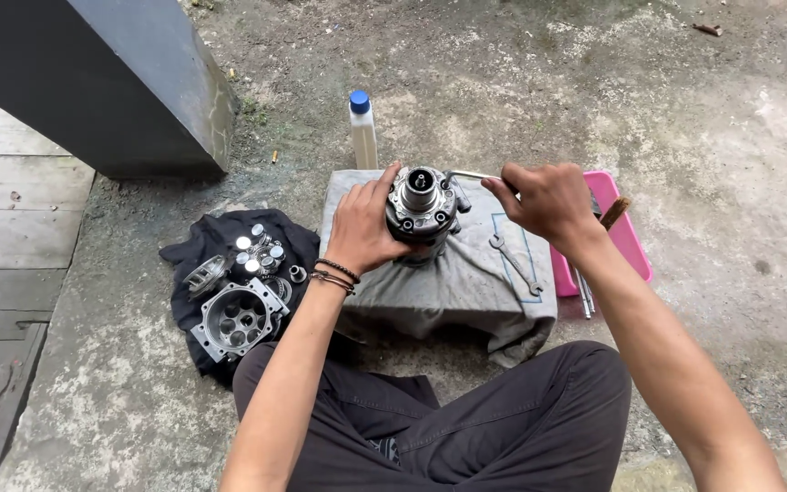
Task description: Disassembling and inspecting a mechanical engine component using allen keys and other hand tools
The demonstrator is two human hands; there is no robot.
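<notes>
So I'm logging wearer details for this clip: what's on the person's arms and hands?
Both forearms are bare, with no sleeves or gloves showing. The left hand has thin dark bracelets stacked at the wrist, some beaded. The right hand and its wrist carry nothing.

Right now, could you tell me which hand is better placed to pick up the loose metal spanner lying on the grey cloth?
Probably the right hand: the loose metal spanner lies just below it, though it would first have to release the thin metal tool. The left hand steadies the round metal engine part.
</notes>
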